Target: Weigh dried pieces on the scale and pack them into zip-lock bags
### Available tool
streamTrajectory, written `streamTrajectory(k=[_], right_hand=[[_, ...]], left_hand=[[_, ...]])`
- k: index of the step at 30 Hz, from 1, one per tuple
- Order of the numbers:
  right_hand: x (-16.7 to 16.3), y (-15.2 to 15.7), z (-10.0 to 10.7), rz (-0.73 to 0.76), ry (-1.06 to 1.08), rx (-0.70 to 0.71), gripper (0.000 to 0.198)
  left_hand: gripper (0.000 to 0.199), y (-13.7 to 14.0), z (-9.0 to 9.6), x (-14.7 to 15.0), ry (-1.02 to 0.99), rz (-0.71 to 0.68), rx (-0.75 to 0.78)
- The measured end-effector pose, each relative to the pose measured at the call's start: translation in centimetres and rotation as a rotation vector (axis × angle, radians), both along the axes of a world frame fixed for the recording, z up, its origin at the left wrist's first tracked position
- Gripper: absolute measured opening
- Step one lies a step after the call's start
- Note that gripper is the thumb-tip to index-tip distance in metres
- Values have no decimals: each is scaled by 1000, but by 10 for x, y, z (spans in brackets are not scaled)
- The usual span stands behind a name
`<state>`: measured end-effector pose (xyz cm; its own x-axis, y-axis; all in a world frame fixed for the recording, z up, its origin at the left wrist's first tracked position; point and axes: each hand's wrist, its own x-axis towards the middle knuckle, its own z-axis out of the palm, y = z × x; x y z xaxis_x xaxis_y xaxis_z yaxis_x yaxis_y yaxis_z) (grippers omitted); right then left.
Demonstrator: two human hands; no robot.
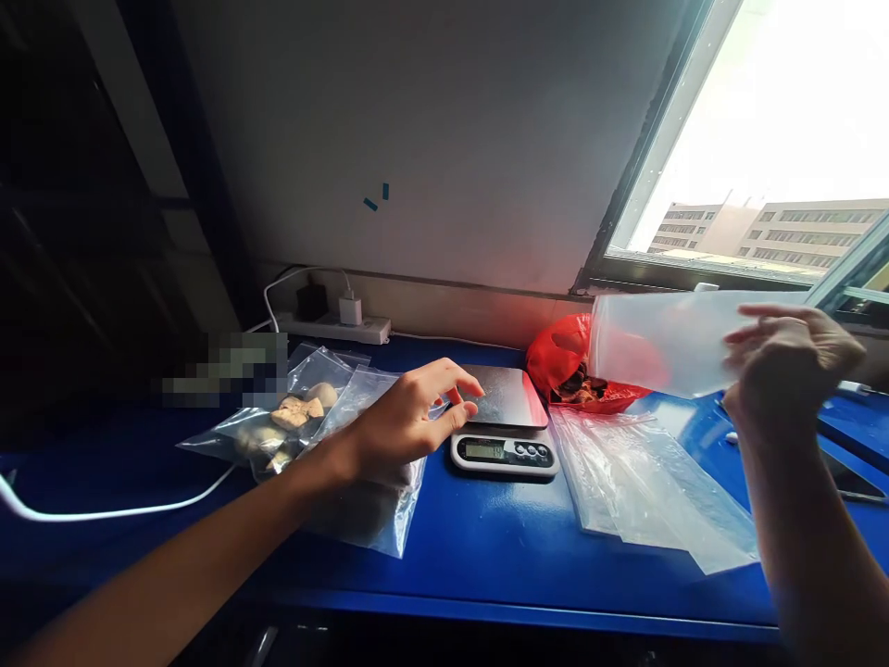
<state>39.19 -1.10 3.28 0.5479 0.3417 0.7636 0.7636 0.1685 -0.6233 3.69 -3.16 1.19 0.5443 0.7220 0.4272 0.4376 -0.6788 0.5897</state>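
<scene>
My left hand [420,408] hovers at the left edge of a digital kitchen scale [512,394], its thumb and fingers apart with nothing between them. Digits show on the scale's display, too small to read surely, and its metal top bears no object. Raised at the right, my right hand [792,357] grips a translucent plastic bag [667,338], which stretches out flat to the left. Behind that bag sits an open red plastic bag [548,357] with dark brown pieces inside. A fan of flat clear zip bags [645,486] lies to the right of the scale.
Clear zip bags holding pale, mushroom-like pieces [298,412] lie on the blue table [479,547] at the left, partly under my left forearm. A power strip [361,329] with a white charger stands by the wall. A white cable crosses the left side. A window is at upper right.
</scene>
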Motion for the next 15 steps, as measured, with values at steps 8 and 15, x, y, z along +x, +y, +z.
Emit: streamTrajectory(k=[8, 15], right_hand=[[-79, -20, -29, 612, 445, 130, 14], [-113, -22, -50, 872, 517, -83, 13]], left_hand=[[41, -18, 2, 9, -68, -65, -241], [17, -6, -1, 7, -231, 4, -365]])
